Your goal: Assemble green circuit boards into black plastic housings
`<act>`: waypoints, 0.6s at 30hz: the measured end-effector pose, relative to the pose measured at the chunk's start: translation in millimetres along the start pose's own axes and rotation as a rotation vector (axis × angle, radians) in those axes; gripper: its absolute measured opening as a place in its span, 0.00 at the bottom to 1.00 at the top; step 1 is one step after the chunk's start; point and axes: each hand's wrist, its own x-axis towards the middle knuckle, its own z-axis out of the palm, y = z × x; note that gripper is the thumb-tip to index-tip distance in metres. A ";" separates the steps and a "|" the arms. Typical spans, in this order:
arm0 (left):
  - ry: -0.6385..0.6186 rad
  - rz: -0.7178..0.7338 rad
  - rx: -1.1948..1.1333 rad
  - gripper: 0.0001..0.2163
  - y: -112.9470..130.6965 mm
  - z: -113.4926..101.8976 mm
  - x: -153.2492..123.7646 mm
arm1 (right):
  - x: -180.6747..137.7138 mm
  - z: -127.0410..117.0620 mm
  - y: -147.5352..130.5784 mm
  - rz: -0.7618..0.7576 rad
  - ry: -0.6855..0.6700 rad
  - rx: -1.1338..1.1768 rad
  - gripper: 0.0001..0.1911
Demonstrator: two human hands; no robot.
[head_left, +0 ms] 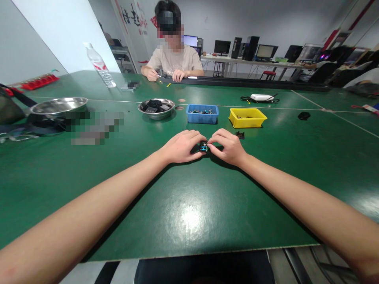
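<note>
Low over the green table, my left hand [186, 146] grips a small black part with blue inside [203, 146] between thumb and fingers. My right hand [227, 146] is closed in a pinch at the part's right side; whatever its fingertips hold is too small to make out. Just beyond my hands stand a blue bin [202, 118] of small metal pieces and a yellow bin [248, 121] with small dark pieces. A black plastic piece [240, 135] lies near my right hand. To the left, a steel bowl [156, 114] holds black and grey plastic parts.
Across the table [189, 221] sits another person [177, 59] with both hands at the far edge. A water bottle [100, 67] and a steel plate [59, 105] are on the left. A white power strip [263, 97] and a black object [304, 115] lie to the right.
</note>
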 end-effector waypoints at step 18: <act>-0.019 -0.015 -0.003 0.14 0.1 -0.2 0.4 | -1.9 1.8 2.9 0.037 -0.047 0.059 0.06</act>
